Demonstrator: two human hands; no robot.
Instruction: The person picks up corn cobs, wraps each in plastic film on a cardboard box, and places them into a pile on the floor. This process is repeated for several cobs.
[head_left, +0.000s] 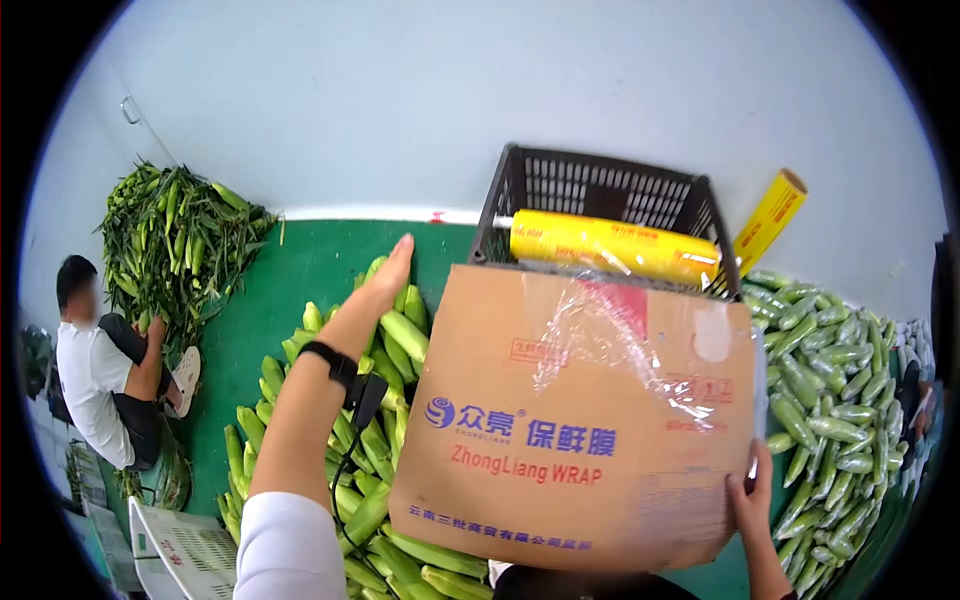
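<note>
The right hand [752, 500] grips the lower right corner of the box [580, 420], fingers closed on its edge, steadying it upright. Left of the box, the left hand [385, 280] hovers flat and open above the corn [385, 440]. Behind the box, a film roll [610, 245] rests across a crate [600, 185].

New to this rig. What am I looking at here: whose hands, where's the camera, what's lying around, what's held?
One picture, from a camera worn on a person's head, looking forward and down with a fisheye lens. No machine: both hands are the wearer's. The left hand is open, raised over a pile of corn on the green floor. The right hand grips the edge of a cardboard box. Behind it, a black crate carries a yellow roll of cling film. Wrapped corn lies at right. Another person sits at left beside unhusked corn.
</note>
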